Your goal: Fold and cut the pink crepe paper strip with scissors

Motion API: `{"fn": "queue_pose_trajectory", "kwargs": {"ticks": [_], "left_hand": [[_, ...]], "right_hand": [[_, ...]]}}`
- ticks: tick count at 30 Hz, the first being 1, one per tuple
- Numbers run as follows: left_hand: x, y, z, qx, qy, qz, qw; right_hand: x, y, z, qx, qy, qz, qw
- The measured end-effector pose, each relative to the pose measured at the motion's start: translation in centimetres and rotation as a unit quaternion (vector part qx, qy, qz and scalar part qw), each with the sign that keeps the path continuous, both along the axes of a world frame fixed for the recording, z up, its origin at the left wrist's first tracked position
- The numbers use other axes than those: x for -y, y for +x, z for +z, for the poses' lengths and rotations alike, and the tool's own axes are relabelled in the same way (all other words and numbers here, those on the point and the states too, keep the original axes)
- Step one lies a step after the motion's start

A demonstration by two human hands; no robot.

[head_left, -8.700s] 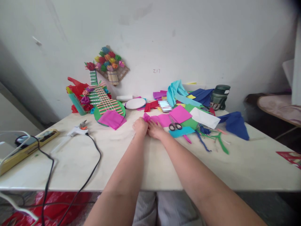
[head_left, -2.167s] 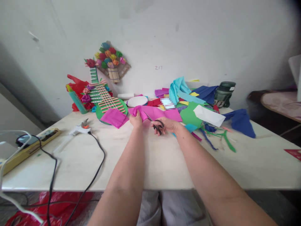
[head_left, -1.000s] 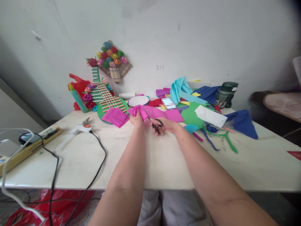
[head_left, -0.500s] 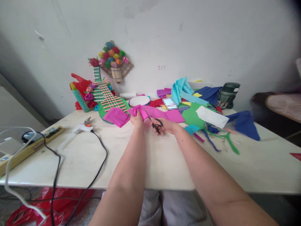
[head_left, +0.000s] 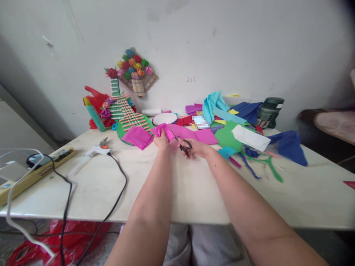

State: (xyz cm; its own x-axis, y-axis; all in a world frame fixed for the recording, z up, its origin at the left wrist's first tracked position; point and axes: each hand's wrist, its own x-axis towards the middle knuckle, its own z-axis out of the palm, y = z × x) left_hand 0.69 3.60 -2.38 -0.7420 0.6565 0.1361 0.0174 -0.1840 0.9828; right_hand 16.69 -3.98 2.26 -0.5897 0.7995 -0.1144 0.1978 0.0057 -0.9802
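Observation:
Between the fingers of my left hand a strip of magenta crepe paper is pinched and bunched up. The strip stretches away to the right across the table. My right hand grips a pair of black-handled scissors, its fingers in the loops. The blades point up and left, against the paper beside my left hand; whether they are cutting I cannot tell. A folded magenta piece lies just left of my left hand, on the lower part of a green guitar-shaped craft with sticks and paper flowers.
On the left are a white glue gun, its black cord and a yellow power strip. Coloured paper with a green sheet lies at the right, near a dark green bottle. A turquoise tube stands tilted at the left.
The scissor handles seem to have spread slightly in my right hand. My left hand keeps its pinch on the crepe paper, and the view has shifted a little.

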Motion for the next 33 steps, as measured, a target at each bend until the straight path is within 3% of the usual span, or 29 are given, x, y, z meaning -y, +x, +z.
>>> {"fn": "queue_pose_trajectory", "kwargs": {"ticks": [19,33], "left_hand": [[0.47,-0.12,0.45,-0.022,0.000,0.009,1.000],[0.09,-0.53,-0.15,-0.032,-0.002,0.020,0.999]], "right_hand": [[-0.14,-0.17,-0.19,-0.004,0.014,0.002,1.000],[-0.42,-0.18,-0.49,-0.003,0.038,0.010,0.999]]}}
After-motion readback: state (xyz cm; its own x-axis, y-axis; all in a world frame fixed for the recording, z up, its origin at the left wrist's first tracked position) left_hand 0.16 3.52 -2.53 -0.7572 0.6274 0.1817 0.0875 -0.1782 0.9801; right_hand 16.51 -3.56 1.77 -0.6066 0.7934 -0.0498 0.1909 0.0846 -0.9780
